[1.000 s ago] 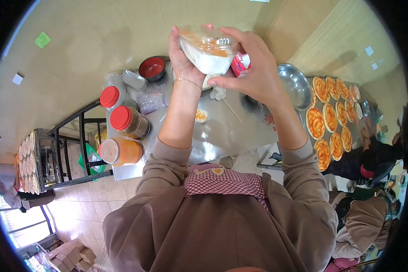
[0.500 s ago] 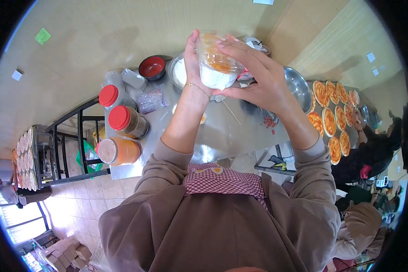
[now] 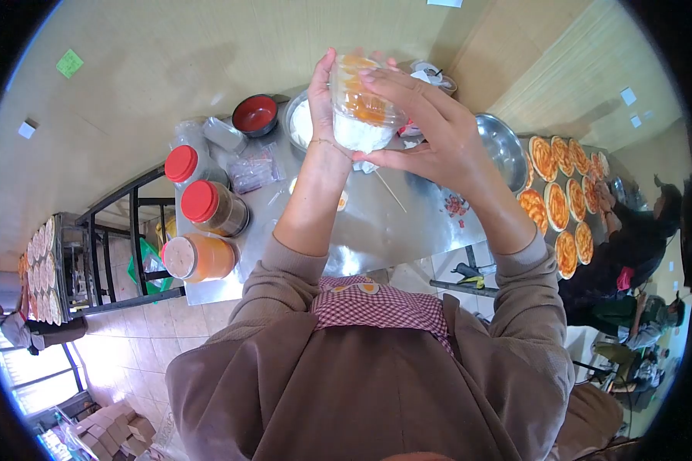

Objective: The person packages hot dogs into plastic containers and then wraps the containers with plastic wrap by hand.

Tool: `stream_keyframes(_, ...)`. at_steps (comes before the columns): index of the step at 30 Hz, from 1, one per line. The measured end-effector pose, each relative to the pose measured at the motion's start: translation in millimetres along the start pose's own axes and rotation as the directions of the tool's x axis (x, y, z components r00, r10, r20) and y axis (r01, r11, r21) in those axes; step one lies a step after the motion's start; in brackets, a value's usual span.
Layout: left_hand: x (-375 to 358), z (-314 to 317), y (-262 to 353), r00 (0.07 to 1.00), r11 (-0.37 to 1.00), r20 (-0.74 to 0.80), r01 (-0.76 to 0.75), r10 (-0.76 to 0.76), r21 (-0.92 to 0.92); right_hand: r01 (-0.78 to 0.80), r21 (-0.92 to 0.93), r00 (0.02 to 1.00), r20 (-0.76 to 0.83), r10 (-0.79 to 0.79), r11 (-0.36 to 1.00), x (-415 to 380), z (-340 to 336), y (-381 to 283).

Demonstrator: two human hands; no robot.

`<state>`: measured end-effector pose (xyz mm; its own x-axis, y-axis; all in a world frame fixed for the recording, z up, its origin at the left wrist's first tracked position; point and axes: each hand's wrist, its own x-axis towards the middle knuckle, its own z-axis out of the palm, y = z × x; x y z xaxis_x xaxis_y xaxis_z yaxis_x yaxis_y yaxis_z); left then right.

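Both hands hold a clear plastic dessert cup (image 3: pixel 367 104) up above the metal table. White cream shows at its near end, and orange-yellow pieces show through the clear side. My left hand (image 3: pixel 323 107) wraps the cup's left side. Across its right side, the fingers of my right hand (image 3: pixel 430 127) curve over, with the thumb near the white end. Behind my left wrist stands a metal bowl of white cream (image 3: pixel 301 123), partly hidden. A thin stick (image 3: pixel 392 192) lies on the table below the hands.
Red-lidded jars (image 3: pixel 200 201) and a jar of orange contents (image 3: pixel 200 257) line the table's left edge. A red-black bowl (image 3: pixel 255 115) and plastic bags (image 3: pixel 255 169) are behind them. At right are a steel bowl (image 3: pixel 504 150), red bits (image 3: pixel 455 204), several pizzas (image 3: pixel 557 206) and a co-worker (image 3: pixel 638 246).
My hands and the cup stay nearly in place, the cup turned slightly so more orange pieces show. At lower right, a person in brown has shifted, and another person in green now shows.
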<state>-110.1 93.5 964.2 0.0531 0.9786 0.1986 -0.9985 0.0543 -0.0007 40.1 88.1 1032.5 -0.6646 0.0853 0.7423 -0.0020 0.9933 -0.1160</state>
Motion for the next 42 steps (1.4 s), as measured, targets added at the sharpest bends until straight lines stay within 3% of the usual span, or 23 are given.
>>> stream_keyframes(1, 1, 1, 0, 0.99, 0.99, -0.071, -0.116, 0.122, 0.076, -0.015, -0.011, 1.0, 0.015, 0.015, 1.0, 2, -1, 0)
stream_keyframes(4, 2, -6, 6, 0.988, 0.98, -0.018, -0.151, 0.154, 0.129, -0.048, 0.089, 0.999, 0.0, 0.048, 0.995, 10, -1, -4)
stream_keyframes(10, -3, -3, 6, 0.998, 0.997, 0.028, -0.054, 0.053, 0.06, 0.048, 0.056, 0.998, 0.034, -0.05, 0.997, 6, 7, -3)
stream_keyframes(13, -9, 4, -2, 0.991, 0.989, -0.077, -0.104, 0.112, 0.104, 0.066, 0.037, 0.998, 0.011, -0.066, 0.997, 5, 10, -3)
stream_keyframes(26, -13, 4, -3, 0.981, 0.981, -0.146, -0.103, 0.127, 0.163, 0.105, 0.015, 0.994, -0.013, -0.104, 0.994, 4, 17, 3)
stream_keyframes(32, -16, 3, 1, 0.991, 0.992, -0.113, -0.061, 0.074, 0.113, 0.085, 0.017, 0.996, -0.011, -0.085, 0.996, 3, 21, -2)
stream_keyframes(34, -19, 3, 3, 0.996, 0.994, -0.082, -0.026, 0.018, -0.103, 0.096, 0.045, 0.994, -0.052, -0.094, 0.994, 5, 23, -5)
stream_keyframes(35, -20, 3, 2, 0.997, 0.994, -0.081, -0.027, 0.019, -0.104, 0.096, 0.046, 0.994, -0.05, -0.094, 0.994, 5, 22, -5)
stream_keyframes(37, -23, 7, -2, 0.974, 0.987, -0.165, -0.143, 0.154, 0.073, 0.046, 0.072, 0.999, -0.023, -0.045, 0.996, 3, 21, -3)
stream_keyframes(38, -24, 3, -3, 0.974, 0.986, -0.165, -0.147, 0.157, 0.073, 0.048, 0.074, 0.999, -0.022, -0.047, 0.996, 3, 21, -2)
stream_keyframes(39, -26, -2, -4, 0.988, 0.989, -0.048, -0.144, 0.145, 0.021, 0.058, 0.086, 0.998, 0.007, -0.059, 0.995, 4, 20, 1)
stream_keyframes(42, -26, -12, -5, 0.993, 0.995, 0.072, -0.089, 0.092, -0.035, 0.052, 0.094, 0.997, 0.05, -0.057, 0.994, 5, 16, 1)
